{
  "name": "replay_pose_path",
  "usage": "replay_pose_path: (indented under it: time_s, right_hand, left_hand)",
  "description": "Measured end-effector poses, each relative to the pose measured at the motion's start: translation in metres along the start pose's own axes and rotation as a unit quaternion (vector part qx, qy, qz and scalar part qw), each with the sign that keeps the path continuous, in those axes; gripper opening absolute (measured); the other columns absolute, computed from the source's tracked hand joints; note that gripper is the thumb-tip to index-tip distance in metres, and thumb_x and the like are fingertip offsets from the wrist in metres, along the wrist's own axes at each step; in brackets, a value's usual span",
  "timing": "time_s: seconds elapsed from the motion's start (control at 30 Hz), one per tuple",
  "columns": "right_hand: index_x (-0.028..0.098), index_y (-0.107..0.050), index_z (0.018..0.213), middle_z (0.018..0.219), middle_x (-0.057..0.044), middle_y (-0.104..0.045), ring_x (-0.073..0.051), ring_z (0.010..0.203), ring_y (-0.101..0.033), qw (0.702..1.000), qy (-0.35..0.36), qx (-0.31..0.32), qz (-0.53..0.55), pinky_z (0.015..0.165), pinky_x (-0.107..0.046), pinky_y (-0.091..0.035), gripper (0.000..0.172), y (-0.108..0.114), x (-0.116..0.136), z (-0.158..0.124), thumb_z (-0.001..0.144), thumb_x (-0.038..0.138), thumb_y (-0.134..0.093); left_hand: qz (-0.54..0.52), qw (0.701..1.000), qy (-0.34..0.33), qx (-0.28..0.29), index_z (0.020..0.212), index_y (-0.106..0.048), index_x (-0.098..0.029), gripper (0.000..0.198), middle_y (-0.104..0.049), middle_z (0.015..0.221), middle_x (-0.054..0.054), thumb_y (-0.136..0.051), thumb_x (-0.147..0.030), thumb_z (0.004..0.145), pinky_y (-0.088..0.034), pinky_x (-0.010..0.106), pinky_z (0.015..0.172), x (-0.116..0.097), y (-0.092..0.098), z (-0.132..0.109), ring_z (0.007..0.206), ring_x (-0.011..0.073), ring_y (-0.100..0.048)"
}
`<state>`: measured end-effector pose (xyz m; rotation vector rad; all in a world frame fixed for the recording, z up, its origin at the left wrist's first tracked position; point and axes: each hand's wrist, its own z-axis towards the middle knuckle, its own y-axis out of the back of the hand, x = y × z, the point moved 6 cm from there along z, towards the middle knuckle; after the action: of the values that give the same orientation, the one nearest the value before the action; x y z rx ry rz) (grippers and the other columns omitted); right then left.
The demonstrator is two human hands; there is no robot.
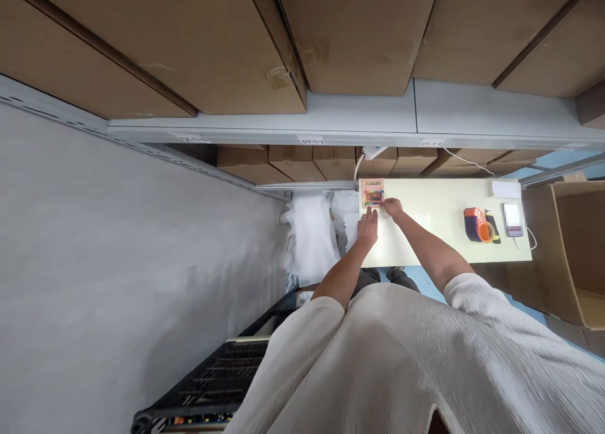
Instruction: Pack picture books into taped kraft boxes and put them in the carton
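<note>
A small flat orange-pink item with a colourful picture, a booklet or thin box, lies at the left end of the pale yellow table. My left hand is at its near edge, fingers stretched out and slightly apart. At its lower right corner, my right hand has its fingers closed together on the edge. The right fingertips are small in view and partly cover that corner.
An orange and dark tape dispenser, a black-yellow tool, a phone-like device and a white box lie to the right. White plastic bags hang left. An open carton stands right; a shelf overhangs.
</note>
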<state>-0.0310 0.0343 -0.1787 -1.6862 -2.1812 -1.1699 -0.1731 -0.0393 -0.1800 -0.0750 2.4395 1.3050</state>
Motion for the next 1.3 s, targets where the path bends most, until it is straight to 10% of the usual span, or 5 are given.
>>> replay_pose_path:
  time_s: [0.4,0.77,1.1,1.3]
  right_hand:
    - [0.025,-0.069,0.082,0.080,-0.003,-0.071,-0.020,0.075,-0.062,0.995,0.081,-0.051,-0.034,0.069,-0.030,-0.048,0.013,0.034,-0.019,0.005,0.088,0.037,-0.072]
    - [0.025,-0.061,0.075,0.064,0.002,-0.055,-0.018,0.066,-0.048,0.991,0.121,0.011,0.053,0.064,-0.031,-0.044,0.046,0.107,-0.137,-0.056,0.079,0.069,-0.075]
    - [0.025,-0.071,0.079,0.074,-0.001,-0.072,-0.023,0.079,-0.067,0.997,0.075,0.027,-0.010,0.073,-0.031,-0.053,0.020,0.082,-0.190,-0.058,0.083,0.044,-0.072]
    - [0.025,-0.078,0.103,0.097,-0.004,-0.080,-0.025,0.096,-0.075,0.997,0.043,-0.058,-0.033,0.090,-0.034,-0.057,0.024,0.109,-0.203,-0.051,0.081,0.027,-0.068]
  left_hand:
    - [-0.032,0.999,-0.018,-0.037,0.175,-0.033,-0.022,0.088,-0.022,0.186,0.020,-0.069,-0.018,0.094,-0.047,0.055,0.124,0.004,-0.005,-0.006,0.159,0.0431,-0.044]
    - [-0.045,0.993,-0.025,-0.102,0.158,-0.056,-0.019,0.061,-0.042,0.176,0.020,-0.054,-0.009,0.097,-0.046,0.052,0.124,-0.010,-0.001,-0.027,0.155,0.0380,-0.048]
    - [-0.057,0.997,-0.030,-0.044,0.171,-0.041,-0.023,0.069,-0.041,0.177,0.018,-0.057,-0.028,0.104,-0.049,0.050,0.123,-0.064,-0.054,-0.054,0.156,0.0367,-0.050]
    - [-0.017,0.999,-0.014,-0.025,0.172,-0.041,-0.022,0.074,-0.035,0.181,0.018,-0.060,-0.026,0.100,-0.048,0.053,0.123,-0.076,-0.054,-0.053,0.156,0.0389,-0.048]
